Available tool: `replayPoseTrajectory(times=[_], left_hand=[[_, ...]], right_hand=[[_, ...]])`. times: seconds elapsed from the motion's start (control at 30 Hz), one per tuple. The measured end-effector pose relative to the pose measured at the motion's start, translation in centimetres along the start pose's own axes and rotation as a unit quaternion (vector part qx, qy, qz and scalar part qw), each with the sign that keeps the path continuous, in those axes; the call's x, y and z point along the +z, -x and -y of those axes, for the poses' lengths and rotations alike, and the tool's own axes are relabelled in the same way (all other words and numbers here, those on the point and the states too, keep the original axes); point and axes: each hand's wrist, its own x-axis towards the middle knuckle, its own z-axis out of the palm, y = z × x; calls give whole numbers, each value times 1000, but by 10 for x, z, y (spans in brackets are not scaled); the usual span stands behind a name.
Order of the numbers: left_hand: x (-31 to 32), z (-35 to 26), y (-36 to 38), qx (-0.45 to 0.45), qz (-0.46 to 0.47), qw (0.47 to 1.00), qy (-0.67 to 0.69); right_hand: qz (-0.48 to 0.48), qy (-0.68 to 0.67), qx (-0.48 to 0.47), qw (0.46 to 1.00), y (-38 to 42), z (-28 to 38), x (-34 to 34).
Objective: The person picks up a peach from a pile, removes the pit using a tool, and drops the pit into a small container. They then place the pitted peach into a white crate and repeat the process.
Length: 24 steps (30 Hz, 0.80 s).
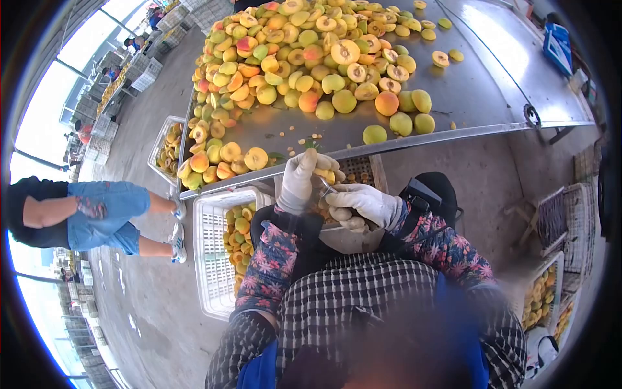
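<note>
My gloved left hand (302, 176) is raised just off the table's front edge, its fingers closed around a yellow peach half (326, 176). Close beside it, my gloved right hand (364, 205) grips a small metal tool (325, 187), whose tip is against or very near the fruit; the handle is hidden in the fingers. In front of both hands, a large heap of yellow peaches (295, 61), many cut in half with pits showing, covers the metal table (479, 78). A few whole peaches (374, 134) lie near the edge.
A white plastic crate (210, 259) with peach halves stands left of my legs. Below my hands is a crate of small brown pieces (358, 170). Another filled crate (170, 146) sits by the table's left end. A person in denim shorts (107, 211) stands at left. More crates (541, 295) are at right.
</note>
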Motion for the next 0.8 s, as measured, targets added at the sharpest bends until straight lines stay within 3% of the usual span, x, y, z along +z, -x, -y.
replayPoseTrajectory(times=[0.07,0.2,0.27,0.3,0.33,0.4,0.47,0.5,0.57,0.6,0.67,0.77,0.8], left_hand=[[-3,0,-2,-24,13,999,26],[13,-9,0,-40,-121,986,112],[0,-9,-5,-27,-171,977,128],[-19,-7,-4,65,-169,980,-85],[-47,-9,2,152,-158,930,-294],[-76,-33,25,189,-189,825,-498],[-101,-65,43,122,-258,765,-578],[-114,-75,46,92,-278,707,-643],[-129,-73,42,119,-341,489,-794],[-113,-80,31,83,-327,508,-793],[-84,-83,-4,135,-225,647,-716],[-31,-64,-73,162,-81,714,-676],[-31,-45,-101,194,-50,692,-693]], right_hand=[[41,-60,-2,997,0,-3,-5],[139,-111,-6,984,5,-2,-17],[77,-54,-19,995,9,-1,-21],[46,-26,-26,998,11,-1,-24],[-14,43,-16,999,7,-6,-33],[-129,202,-26,970,5,-8,-27],[-158,347,-87,920,-6,-28,-44],[-154,421,-133,884,-10,-38,-53],[-149,428,-85,887,-3,-29,-39],[-144,391,-60,907,0,-24,-34],[-145,375,-100,910,-5,-31,-39],[-147,289,-125,938,1,-28,-35],[-147,251,-129,948,3,-25,-34]])
